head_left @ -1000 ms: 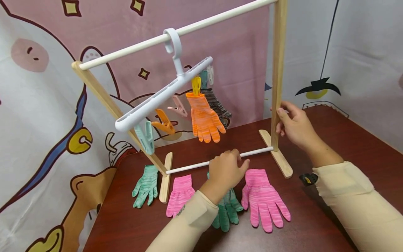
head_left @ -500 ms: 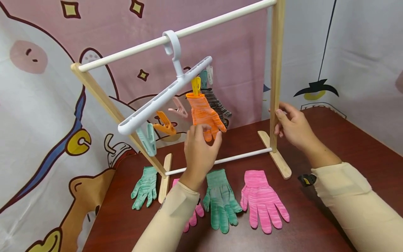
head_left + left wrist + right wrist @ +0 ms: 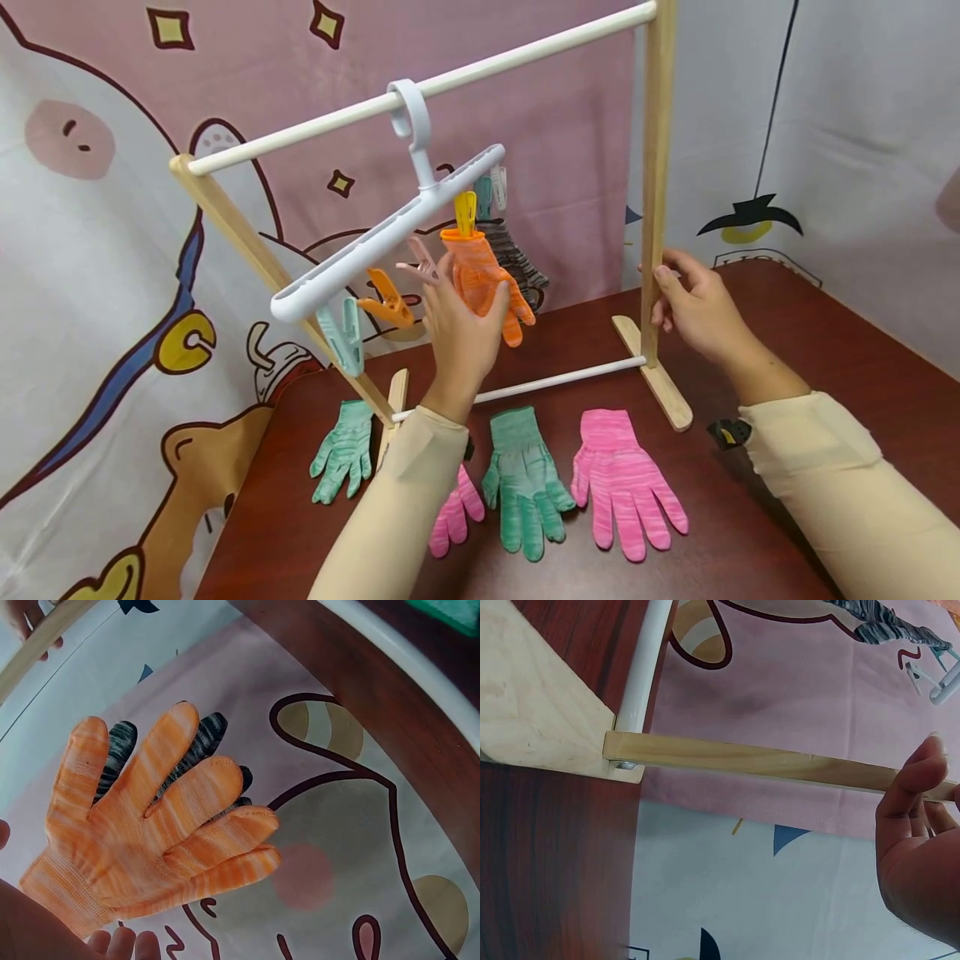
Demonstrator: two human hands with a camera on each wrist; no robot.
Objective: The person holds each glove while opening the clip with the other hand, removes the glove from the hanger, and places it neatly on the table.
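Observation:
An orange glove (image 3: 480, 275) hangs by a yellow clip (image 3: 465, 213) from a white hanger (image 3: 390, 233). Close in front of it is my left hand (image 3: 461, 342), thumb and fingers spread to either side of the glove; in the left wrist view the fingertips (image 3: 122, 945) show just below the cuff, and any contact is unclear. A dark striped glove (image 3: 517, 254) hangs behind. My right hand (image 3: 697, 304) grips the right wooden post (image 3: 655, 183) of the rack, thumb against its edge, as the right wrist view also shows.
Pink, orange and pale green clips dangle at the hanger's left side. On the table (image 3: 570, 575) lie a small green glove (image 3: 345, 450), a partly covered pink glove (image 3: 457, 517), a larger green glove (image 3: 525, 483) and another pink glove (image 3: 626, 483). A white lower bar (image 3: 562, 381) joins the rack's feet.
My left hand has risen from above the table gloves and the lower bar to the hanging orange glove, its fingers spreading. My right hand has stayed on the post.

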